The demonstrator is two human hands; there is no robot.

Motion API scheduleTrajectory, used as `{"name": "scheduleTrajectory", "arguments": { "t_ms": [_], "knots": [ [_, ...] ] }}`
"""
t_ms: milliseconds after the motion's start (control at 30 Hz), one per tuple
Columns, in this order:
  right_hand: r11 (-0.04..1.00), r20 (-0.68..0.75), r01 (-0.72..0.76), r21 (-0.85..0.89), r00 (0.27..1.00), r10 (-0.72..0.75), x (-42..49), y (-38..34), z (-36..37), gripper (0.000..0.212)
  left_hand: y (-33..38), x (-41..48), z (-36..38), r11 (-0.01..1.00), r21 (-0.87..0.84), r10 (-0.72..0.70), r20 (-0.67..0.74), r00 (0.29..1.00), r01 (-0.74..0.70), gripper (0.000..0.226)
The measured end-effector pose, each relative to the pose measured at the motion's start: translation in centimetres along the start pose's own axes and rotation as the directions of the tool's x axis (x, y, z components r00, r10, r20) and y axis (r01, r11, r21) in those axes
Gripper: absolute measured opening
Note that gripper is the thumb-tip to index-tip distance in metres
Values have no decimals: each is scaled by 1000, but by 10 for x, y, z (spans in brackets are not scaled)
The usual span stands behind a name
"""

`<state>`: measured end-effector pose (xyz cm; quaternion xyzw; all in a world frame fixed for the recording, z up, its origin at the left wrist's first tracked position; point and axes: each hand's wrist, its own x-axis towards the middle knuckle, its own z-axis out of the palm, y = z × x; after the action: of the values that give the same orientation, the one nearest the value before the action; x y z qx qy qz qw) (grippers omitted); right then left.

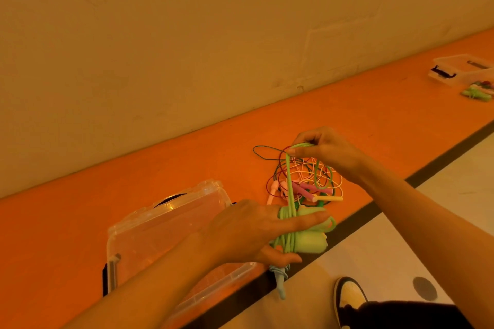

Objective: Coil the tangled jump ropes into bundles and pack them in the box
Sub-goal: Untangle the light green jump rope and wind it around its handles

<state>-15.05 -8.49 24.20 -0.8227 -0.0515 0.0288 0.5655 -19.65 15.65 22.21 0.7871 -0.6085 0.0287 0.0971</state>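
While the left hand (248, 232) grips the green rope bundle (302, 238) at lower center, the right hand (323, 152) pinches its loose green cord up above the tangled ropes (307, 181); clear box (171, 230) sits lower left.

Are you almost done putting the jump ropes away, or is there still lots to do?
Not close yet. In hand: the left hand grips the green rope, partly wound around its handles, while the right hand lifts its loose cord. Nearly done, perhaps: a blue rope hangs by the table edge, seemingly bundled. Left: a tangled pile of ropes on the table, and the clear box looks empty.
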Motion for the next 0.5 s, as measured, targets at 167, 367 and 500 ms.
{"name": "scheduleTrajectory", "arguments": {
  "t_ms": [167, 367, 500],
  "knots": [
    [997, 78, -61, -46, 995, 64, -2, 13, -11, 17, -10, -9, -1, 998, 61, -2, -30, 1000, 4, 75],
    [988, 171, -128, -91, 975, 142, -12, 28, -29, 25, -24, -20, 1, 991, -56, -116, 29, 993, 117, 79],
    [984, 101, -165, -72, 980, 172, -17, 38, -43, 23, -35, -26, -3, 978, -40, -209, -65, 976, 207, 84]
  ]
}}
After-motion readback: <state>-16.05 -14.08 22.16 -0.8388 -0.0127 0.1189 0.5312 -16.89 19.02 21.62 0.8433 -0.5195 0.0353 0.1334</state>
